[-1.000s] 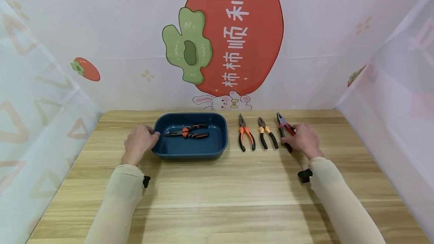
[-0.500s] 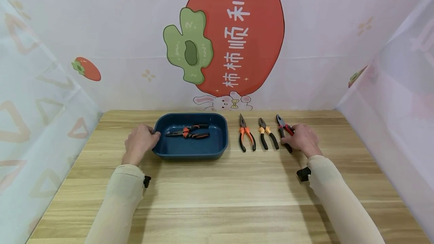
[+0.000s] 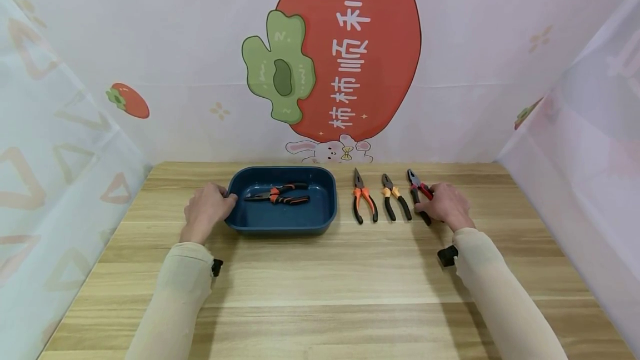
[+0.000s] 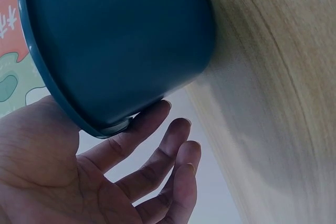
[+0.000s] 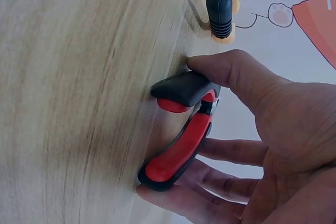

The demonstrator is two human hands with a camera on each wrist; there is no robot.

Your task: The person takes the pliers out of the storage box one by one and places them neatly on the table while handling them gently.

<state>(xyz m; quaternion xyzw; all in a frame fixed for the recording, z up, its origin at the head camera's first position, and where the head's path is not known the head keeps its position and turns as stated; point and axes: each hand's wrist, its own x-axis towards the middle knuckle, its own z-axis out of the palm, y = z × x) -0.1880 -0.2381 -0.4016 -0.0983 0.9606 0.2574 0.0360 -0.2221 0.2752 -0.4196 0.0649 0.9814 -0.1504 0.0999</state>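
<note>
My left hand (image 3: 207, 210) pinches the left rim of a dark blue rectangular basin (image 3: 280, 229). In the left wrist view the index finger touches its outer wall and the other fingers (image 4: 181, 182) are loosely bent beside it. Inside the basin lie orange-and-black long-nose pliers (image 3: 275, 196), tips to the left. My right hand (image 3: 446, 204) grips red-and-black pliers (image 3: 416, 185) lying on the table. The right wrist view has the thumb against one handle (image 5: 186, 87) and fingers round the other, with the handles spread apart.
Between basin and right hand lie orange-handled long-nose pliers (image 3: 364, 196) and yellow-and-black pliers (image 3: 395, 196), both with noses pointing away. A wood-grain table (image 3: 320, 293) meets a printed cloth backdrop (image 3: 450, 121) behind, with cloth walls at both sides.
The red-and-black pliers have shifted very slightly toward me and to the left within my right hand's grip. The left hand and basin stay put; the view drifts a little.
</note>
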